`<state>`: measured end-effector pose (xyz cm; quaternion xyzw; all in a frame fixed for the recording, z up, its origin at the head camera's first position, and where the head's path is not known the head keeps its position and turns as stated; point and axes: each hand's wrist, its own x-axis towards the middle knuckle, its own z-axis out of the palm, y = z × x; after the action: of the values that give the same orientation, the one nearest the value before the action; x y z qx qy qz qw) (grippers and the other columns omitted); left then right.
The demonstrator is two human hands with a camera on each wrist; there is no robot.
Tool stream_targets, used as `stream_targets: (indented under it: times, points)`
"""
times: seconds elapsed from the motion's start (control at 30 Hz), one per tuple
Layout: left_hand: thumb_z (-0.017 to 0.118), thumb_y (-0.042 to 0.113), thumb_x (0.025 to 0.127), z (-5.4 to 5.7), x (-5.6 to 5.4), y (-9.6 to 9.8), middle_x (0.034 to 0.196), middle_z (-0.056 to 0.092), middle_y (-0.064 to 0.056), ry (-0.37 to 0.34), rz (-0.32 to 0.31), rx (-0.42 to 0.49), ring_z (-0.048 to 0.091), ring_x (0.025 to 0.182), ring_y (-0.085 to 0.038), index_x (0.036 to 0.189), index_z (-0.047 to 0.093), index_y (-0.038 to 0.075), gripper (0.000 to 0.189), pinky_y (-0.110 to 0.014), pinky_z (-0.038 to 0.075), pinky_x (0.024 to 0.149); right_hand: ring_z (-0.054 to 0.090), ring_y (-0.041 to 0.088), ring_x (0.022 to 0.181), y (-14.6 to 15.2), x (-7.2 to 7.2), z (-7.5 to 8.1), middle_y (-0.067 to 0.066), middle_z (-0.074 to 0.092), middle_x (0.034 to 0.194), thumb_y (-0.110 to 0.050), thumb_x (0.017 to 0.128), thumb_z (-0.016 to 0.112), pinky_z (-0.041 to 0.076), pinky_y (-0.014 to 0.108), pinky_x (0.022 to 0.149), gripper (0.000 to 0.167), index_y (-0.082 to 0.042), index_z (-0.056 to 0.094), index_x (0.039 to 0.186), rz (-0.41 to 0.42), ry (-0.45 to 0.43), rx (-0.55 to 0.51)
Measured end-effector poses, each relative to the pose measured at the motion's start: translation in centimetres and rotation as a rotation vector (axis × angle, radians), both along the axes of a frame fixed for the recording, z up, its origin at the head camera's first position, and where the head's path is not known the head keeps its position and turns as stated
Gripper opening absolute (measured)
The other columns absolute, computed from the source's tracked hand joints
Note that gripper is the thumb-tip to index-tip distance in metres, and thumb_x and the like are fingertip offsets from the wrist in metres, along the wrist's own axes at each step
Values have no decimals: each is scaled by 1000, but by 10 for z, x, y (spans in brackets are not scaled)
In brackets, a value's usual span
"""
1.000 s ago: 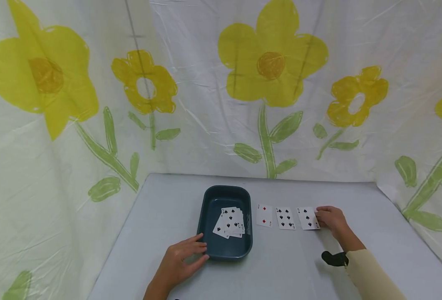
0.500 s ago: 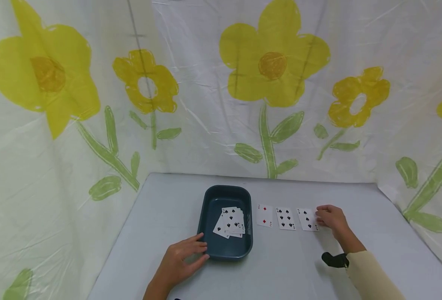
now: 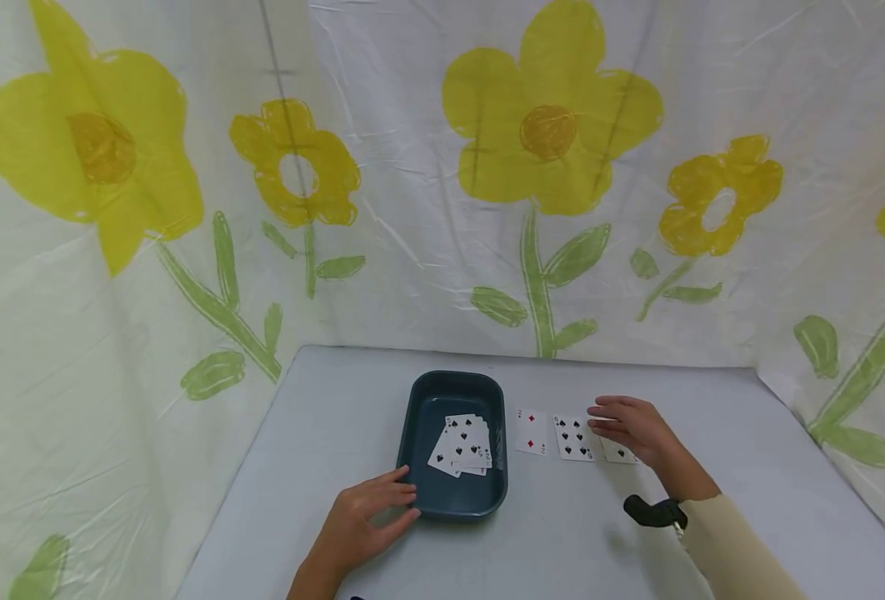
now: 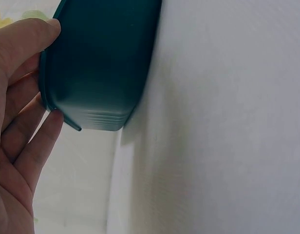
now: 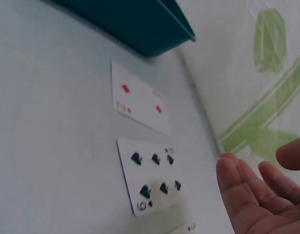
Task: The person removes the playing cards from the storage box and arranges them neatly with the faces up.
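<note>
Evidently light stuff, by my reckoning: playing cards such as the two of diamonds [image 3: 532,432] should be thin, springy, probably slick-faced, easily creased if forced. Best hold: slide with a fingertip, then thumb and forefinger on a long edge (flat against the table [image 3: 532,533], a card offers little to pinch). Teal tray [image 3: 453,498] looks like stiff plastic, likely light too; take it by the rim [image 3: 456,374].

Places, by clock from the tray's centre, head view. Three o'clock, in a row outside the tray: two of diamonds nearest, then six of spades [image 3: 573,437], then a spade card [image 3: 621,453] partly hidden by the right hand [image 3: 632,427]. Inside the tray: loose card pile [image 3: 467,442], face up, one corner poking toward seven.

Long axes: tray, twelve to six. Two of diamonds much the same; six of spades tips slightly toward eleven and five. Pile fanned.

Right hand: fingers extended, relaxed, above the row, holding nothing. Left hand [image 3: 367,512], eight o'clock: loosely spread, fingertips touching the tray, not clasping it.
</note>
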<state>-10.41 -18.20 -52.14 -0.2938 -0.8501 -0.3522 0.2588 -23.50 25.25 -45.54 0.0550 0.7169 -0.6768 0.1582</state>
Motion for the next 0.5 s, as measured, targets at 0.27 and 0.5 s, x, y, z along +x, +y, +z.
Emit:
stream_targets:
  times: [0.27, 0.5]
  points:
    - [89, 18, 76, -2, -2, 0, 103, 75, 5, 20, -4, -5, 69, 109, -17, 93, 81, 12, 20, -29, 56, 87, 65, 28, 113, -30, -1, 18, 25, 58, 133, -12, 108, 45, 49, 43, 100, 46, 14, 34, 144, 126, 27, -161]
    - [89, 19, 76, -2, -1, 0, 102, 75, 5, 7, 8, -15, 69, 108, -18, 93, 81, 11, 20, -30, 57, 86, 64, 33, 114, -75, -4, 23, 31, 53, 138, -11, 108, 45, 51, 42, 98, 44, 13, 37, 144, 178, 18, -133]
